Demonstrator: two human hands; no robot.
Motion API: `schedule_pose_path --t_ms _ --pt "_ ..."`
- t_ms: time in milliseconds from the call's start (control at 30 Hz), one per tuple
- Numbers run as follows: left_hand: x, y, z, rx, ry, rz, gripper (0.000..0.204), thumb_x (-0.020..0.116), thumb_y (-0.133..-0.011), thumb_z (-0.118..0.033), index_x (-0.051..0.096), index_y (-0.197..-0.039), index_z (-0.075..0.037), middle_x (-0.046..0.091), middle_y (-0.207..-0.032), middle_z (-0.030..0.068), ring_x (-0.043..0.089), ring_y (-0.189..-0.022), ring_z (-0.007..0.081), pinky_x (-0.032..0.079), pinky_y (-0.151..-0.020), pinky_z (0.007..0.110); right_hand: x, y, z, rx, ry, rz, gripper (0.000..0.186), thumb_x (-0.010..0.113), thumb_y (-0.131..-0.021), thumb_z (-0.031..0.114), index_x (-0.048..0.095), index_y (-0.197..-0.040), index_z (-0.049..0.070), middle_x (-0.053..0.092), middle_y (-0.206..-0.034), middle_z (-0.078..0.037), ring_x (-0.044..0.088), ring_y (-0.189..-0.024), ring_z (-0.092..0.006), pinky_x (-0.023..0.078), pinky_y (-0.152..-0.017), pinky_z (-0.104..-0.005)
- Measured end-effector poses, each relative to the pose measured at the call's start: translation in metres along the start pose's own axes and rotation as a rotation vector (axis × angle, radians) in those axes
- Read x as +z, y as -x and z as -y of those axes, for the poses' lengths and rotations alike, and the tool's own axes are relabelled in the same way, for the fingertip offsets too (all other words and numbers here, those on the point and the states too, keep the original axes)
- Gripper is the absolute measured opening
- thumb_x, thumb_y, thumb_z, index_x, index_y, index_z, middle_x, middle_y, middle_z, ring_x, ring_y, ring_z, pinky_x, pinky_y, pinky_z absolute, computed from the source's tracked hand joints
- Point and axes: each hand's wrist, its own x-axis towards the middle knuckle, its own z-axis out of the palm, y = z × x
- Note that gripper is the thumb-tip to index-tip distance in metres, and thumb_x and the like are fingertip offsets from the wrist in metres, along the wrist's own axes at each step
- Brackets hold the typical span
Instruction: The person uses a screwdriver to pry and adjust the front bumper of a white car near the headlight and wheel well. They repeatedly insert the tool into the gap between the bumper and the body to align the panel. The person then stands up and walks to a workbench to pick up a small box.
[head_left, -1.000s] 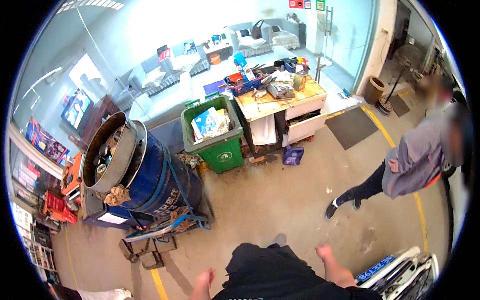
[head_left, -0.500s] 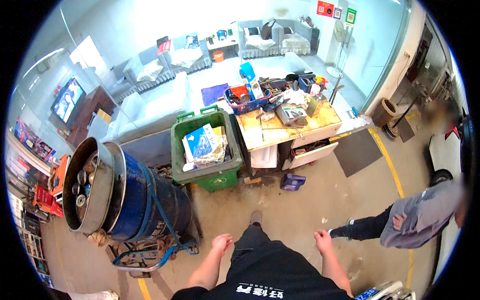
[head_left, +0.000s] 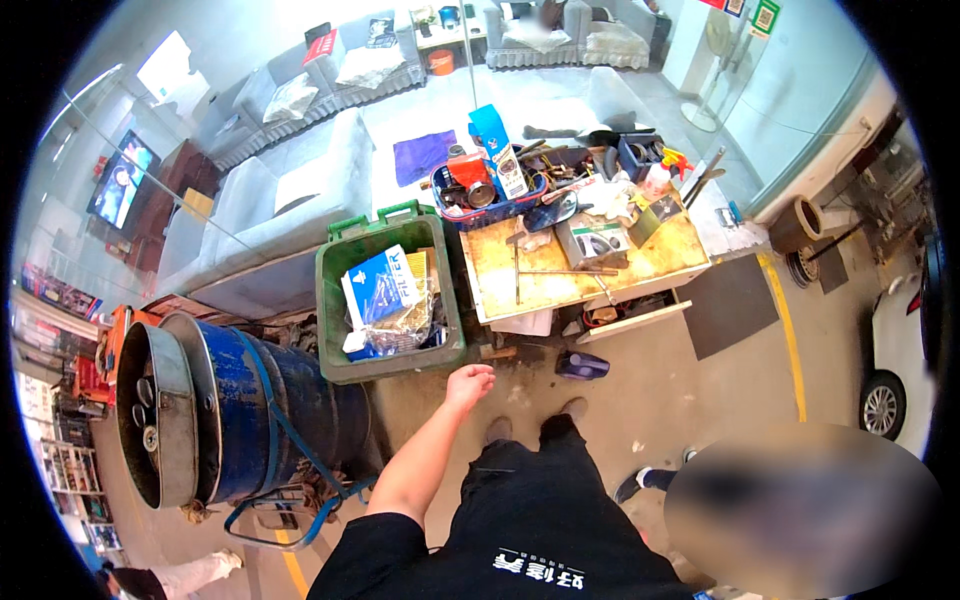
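Note:
My left hand [head_left: 468,385] is stretched forward over the floor, just off the near right corner of the green wheeled bin [head_left: 392,370]. Its fingers are loosely curled together, and nothing shows in them. The bin's lid is up, and inside lie a blue and white box [head_left: 385,287] and crumpled clear plastic. Beyond my hand stands a workbench [head_left: 490,275] with a worn wooden top. On it are a blue basket [head_left: 500,212] holding a can and a tall blue box, a grey box [head_left: 592,243] and scattered tools. My right hand is out of view.
At left, a blue drum [head_left: 300,390] leans on a blue-framed cart [head_left: 262,542]. A purple jug [head_left: 583,365] lies on the floor before the bench's open drawer [head_left: 635,318]. Another person's foot [head_left: 628,486] is close on my right. A white car [head_left: 900,330] stands far right.
I have stepped closer to the bin and bench. My left arm has swung forward, while my right hand has left the view. The other person has come nearer on my right.

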Motion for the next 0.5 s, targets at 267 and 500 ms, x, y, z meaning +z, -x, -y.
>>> schedule_pose_path --t_ms 267,500 --pt "0.067 -0.01 0.007 -0.128 0.291 -0.211 0.024 0.058 -0.094 0.0 0.065 -0.117 -0.001 0.072 -0.102 0.0095 0.066 -0.076 0.0136 0.055 -0.067 0.025 -0.12 -0.102 0.225 -0.173 -0.614 -0.021 0.016 0.064 -0.09 0.017 0.068 -0.091 0.002 0.063 -0.075 -0.003 0.058 -0.067 -0.0121 0.046 -0.059 -0.0281" --pt "0.122 -0.029 -0.025 -0.174 0.296 -0.175 0.022 0.057 -0.096 -0.004 0.065 -0.116 0.0 0.072 -0.1 0.0091 0.066 -0.078 0.0128 0.055 -0.069 0.026 -0.181 -0.132 0.336 -0.264 -0.602 -0.048 0.017 0.063 -0.094 0.018 0.069 -0.091 0.002 0.066 -0.08 -0.003 0.06 -0.073 -0.0114 0.048 -0.068 -0.0276"
